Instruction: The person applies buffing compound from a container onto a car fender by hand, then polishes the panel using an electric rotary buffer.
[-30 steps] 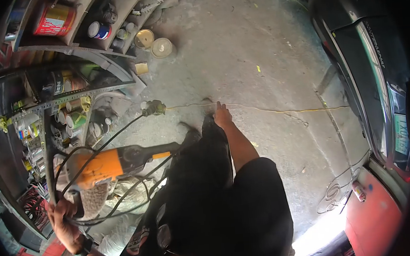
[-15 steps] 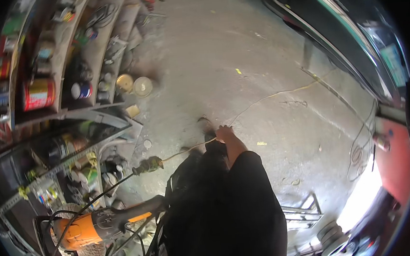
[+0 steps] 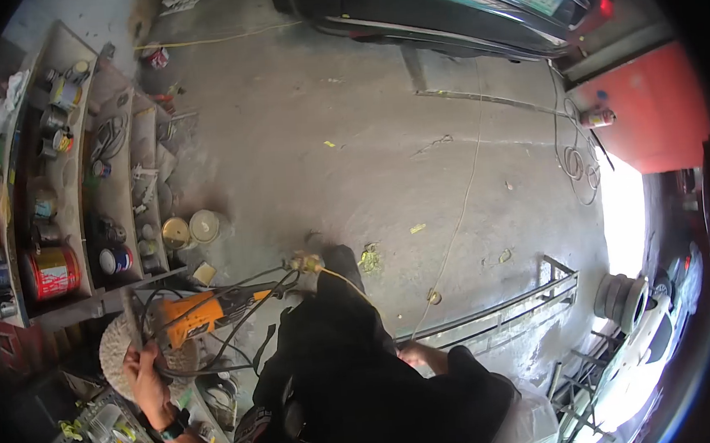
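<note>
An orange and black power polisher [image 3: 193, 317] with a fluffy round wool pad [image 3: 118, 361] is at the lower left. My left hand [image 3: 145, 376], with a dark watch on its wrist, is closed around the polisher's dark front handle. A black power cord loops over the tool to a taped plug joint [image 3: 307, 263] above my leg. From there a pale extension cord [image 3: 347, 281] runs behind my dark clothing. My right hand [image 3: 414, 353] is beside my body, its fingers closed on the cord, which stretches away over the floor.
Shelves [image 3: 72, 171] with paint cans and tools line the left side. Two round lids or tins [image 3: 205, 226] sit beside them. A dark vehicle [image 3: 439, 14] stands at the top. Right of me are a metal frame [image 3: 493, 306], stacked tires [image 3: 622, 302] and a coiled hose or cable [image 3: 582, 168].
My view has turned to the right. My right hand has drawn the cord back from in front of me to my right side. My left hand still holds the polisher.
</note>
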{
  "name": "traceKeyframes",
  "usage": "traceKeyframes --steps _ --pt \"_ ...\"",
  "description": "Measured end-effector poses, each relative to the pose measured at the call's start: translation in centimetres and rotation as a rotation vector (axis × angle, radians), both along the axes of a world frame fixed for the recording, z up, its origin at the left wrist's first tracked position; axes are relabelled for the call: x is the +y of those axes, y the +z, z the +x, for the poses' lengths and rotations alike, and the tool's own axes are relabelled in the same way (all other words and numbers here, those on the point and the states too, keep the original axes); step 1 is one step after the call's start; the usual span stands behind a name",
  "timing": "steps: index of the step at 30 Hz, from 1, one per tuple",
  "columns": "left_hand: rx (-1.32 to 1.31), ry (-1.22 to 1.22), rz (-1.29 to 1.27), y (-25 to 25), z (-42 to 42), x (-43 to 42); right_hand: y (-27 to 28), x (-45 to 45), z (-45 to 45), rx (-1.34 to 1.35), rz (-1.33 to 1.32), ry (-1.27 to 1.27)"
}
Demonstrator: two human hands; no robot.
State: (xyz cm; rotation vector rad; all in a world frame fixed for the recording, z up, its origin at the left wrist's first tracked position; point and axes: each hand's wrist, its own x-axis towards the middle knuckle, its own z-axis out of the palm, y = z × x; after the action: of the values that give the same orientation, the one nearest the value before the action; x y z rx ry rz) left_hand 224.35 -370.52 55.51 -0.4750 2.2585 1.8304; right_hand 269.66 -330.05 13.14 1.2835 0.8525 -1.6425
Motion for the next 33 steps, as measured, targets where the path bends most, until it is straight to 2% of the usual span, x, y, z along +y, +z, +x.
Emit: traceKeyframes --steps 1,3,7,13,16,17,18,21,23,24,25,28,30,32,33 --pt "0.015 -0.053 -0.013 -0.9 -1.2 0.5 2.1 -2.6 2.0 -0.013 -0.094 -0.108" --pt "0.011 -0.132 0.074 -2.1 -3.7 1.9 4.9 -6.1 2.5 0.058 -0.163 -0.139" --pt "-0.055 -0.26 0.187 -1.6 -9.1 5.2 6.3 -9.7 0.2 0.176 -0.244 -0.215" --pt "0.003 -0.41 0.171 0.5 -16.7 10.2 7.4 -7.2 -10.2 0.269 -0.281 -0.304" --pt "0.061 -0.453 0.133 1.2 -20.5 12.0 10.9 -2.8 -19.0 0.085 -0.169 -0.356" --pt "0.071 -0.453 0.111 1.7 -21.6 12.8 8.1 -1.0 -19.8 0.141 -0.239 -0.31" --pt "0.093 -0.426 0.086 2.3 -22.8 13.0 8.2 0.1 -21.6 0.107 -0.125 -0.25" --pt "0.172 -0.395 0.113 3.3 -26.4 14.3 12.6 4.3 -30.8 0.083 0.255 -0.086" --pt "0.196 -0.362 0.169 3.8 -29.3 15.1 11.7 6.7 -35.2 0.326 0.301 0.035" --pt "0.203 -0.351 0.185 4.2 -30.8 15.4 8.5 8.1 -35.3 0.441 0.319 0.085" --pt "0.209 -0.344 0.202 4.3 -32.5 15.7 5.0 9.2 -36.0 0.732 0.267 0.097" --pt "0.199 -0.317 0.215 3.7 -38.3 16.2 6.6 10.4 -45.4 0.324 0.227 0.089" --pt "0.177 -0.298 0.236 2.8 -43.0 16.3 7.8 10.3 -50.7 0.907 0.65 0.693" --pt "0.171 -0.303 0.263 2.1 -48.3 16.4 6.6 11.2 -55.6 1.201 0.775 1.052" --pt "0.15 -0.333 0.191 2.9 -51.1 16.6 6.3 11.2 -58.0 1.206 0.789 1.039"
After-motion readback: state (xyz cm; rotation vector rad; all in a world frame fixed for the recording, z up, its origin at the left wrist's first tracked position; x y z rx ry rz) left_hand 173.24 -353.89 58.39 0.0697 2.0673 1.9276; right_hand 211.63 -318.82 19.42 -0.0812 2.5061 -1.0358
